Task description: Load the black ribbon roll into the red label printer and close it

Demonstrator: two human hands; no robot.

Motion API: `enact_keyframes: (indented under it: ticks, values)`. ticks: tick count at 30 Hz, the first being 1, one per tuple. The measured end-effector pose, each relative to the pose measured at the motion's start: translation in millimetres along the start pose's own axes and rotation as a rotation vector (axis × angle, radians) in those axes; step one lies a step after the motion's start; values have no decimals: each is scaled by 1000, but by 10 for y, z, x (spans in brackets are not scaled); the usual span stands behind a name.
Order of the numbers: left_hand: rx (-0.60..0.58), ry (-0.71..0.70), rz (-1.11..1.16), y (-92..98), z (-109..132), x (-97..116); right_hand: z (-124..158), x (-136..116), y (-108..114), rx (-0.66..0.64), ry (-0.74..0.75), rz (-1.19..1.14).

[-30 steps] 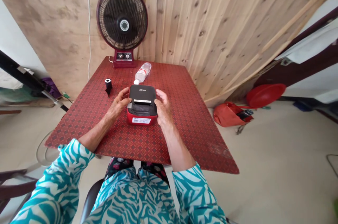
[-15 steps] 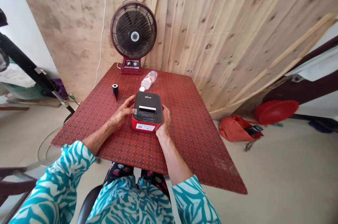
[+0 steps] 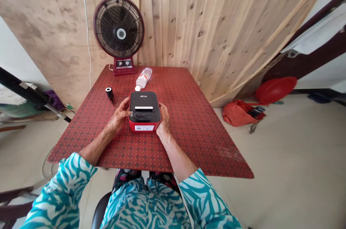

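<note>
Printer (image 3: 143,101), red below and black on top, sits just left of centre in the frame, clasped between both hands as I watch through the head camera. I see the left hand (image 3: 120,113) angled in from lower left, thumb against the front left corner, fingers along that side; the right hand (image 3: 163,119) comes up from lower right, curled around the opposite side. Just beyond, a clear plastic bottle (image 3: 143,77) lies with its white cap pointing at the printer's back edge; I cannot tell whether they touch. A black roll (image 3: 109,94) stands to the left, and a maroon fan (image 3: 119,31) fills the upper left. Diamond-patterned red covering dresses the table (image 3: 202,142); knotty planks (image 3: 189,23) rise behind it.
</note>
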State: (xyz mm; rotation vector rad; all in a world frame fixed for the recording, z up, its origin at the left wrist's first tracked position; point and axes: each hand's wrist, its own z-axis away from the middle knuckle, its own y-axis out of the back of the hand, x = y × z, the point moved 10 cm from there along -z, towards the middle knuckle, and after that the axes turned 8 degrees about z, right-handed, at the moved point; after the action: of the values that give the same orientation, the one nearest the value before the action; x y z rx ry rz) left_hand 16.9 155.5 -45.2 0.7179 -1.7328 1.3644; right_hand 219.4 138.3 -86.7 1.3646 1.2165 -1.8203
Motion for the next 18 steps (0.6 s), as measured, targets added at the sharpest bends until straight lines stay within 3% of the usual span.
enact_keyframes:
  ticks: [18]
  values:
    - [-12,-31,-53,-65,23,48,-18,29,-26,-24,-10,-52]
